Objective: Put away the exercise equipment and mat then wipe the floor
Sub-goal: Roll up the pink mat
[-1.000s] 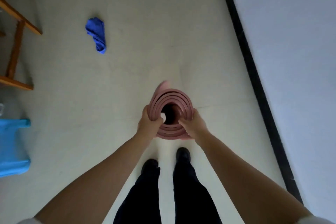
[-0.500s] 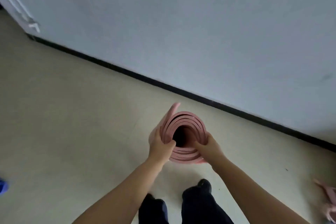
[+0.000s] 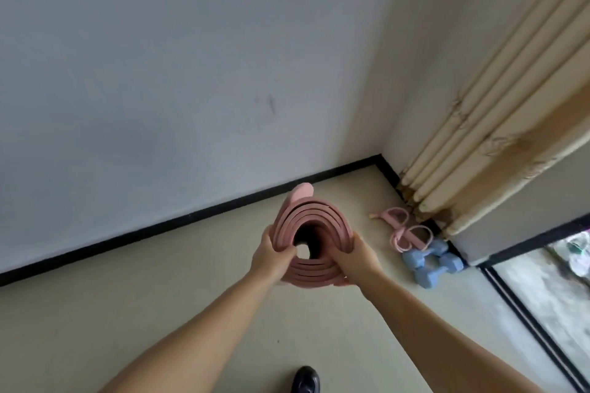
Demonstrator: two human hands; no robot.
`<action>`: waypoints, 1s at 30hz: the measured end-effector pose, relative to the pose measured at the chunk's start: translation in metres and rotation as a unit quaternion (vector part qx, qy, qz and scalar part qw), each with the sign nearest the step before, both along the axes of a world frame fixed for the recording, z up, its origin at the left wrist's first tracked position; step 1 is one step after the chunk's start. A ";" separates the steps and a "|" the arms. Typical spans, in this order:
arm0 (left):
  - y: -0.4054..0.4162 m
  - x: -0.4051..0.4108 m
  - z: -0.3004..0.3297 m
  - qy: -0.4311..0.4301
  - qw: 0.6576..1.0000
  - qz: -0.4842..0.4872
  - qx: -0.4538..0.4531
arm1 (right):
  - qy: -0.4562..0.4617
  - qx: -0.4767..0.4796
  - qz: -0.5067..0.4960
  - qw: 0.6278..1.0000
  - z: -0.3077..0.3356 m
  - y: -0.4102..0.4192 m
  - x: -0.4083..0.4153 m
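Currently gripping the rolled mat (image 3: 314, 268) end-on, left hand (image 3: 271, 254) and right hand (image 3: 359, 257) pinching its coils; the loose outer flap is risking unrolling near the dumbbells (image 3: 431, 262).

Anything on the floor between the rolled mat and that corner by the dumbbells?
Nothing visible. Both the left hand and right hand grip the rolled mat; the floor to the corner looks bare. The dumbbells and pink band lie to the right, by the curtain.
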State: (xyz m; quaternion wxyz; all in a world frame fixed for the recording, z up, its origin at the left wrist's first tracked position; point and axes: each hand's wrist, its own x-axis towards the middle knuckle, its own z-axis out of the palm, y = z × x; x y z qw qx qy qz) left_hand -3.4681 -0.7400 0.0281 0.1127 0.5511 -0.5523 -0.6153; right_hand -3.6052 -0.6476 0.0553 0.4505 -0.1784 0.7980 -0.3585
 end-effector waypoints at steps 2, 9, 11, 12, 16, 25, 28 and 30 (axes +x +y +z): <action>-0.004 -0.044 0.002 0.009 1.000 -0.016 0.024 | 0.013 -0.002 -0.018 1.000 0.006 0.002 -0.040; -0.055 -0.189 -0.004 0.001 0.991 -0.126 0.039 | 0.002 -0.008 -0.141 0.990 -0.006 -0.017 -0.165; -0.077 -0.229 -0.007 -0.001 0.987 -0.156 0.039 | -0.003 -0.008 -0.170 0.985 -0.010 -0.032 -0.198; -0.089 -0.248 -0.010 -0.005 0.985 -0.167 0.043 | -0.004 -0.007 -0.185 0.983 -0.013 -0.041 -0.214; -0.136 -0.327 -0.011 -0.026 0.975 -0.217 0.033 | -0.012 -0.002 -0.232 0.973 -0.018 -0.074 -0.273; -0.197 -0.495 -0.023 -0.075 0.952 -0.297 0.005 | -0.068 0.011 -0.334 0.940 -0.046 -0.128 -0.414; -0.214 -0.551 -0.032 -0.089 0.953 -0.290 0.022 | -0.078 0.014 -0.337 0.938 -0.065 -0.148 -0.474; -0.224 -0.587 -0.041 -0.090 0.959 -0.269 0.007 | -0.084 0.017 -0.334 0.939 -0.075 -0.164 -0.513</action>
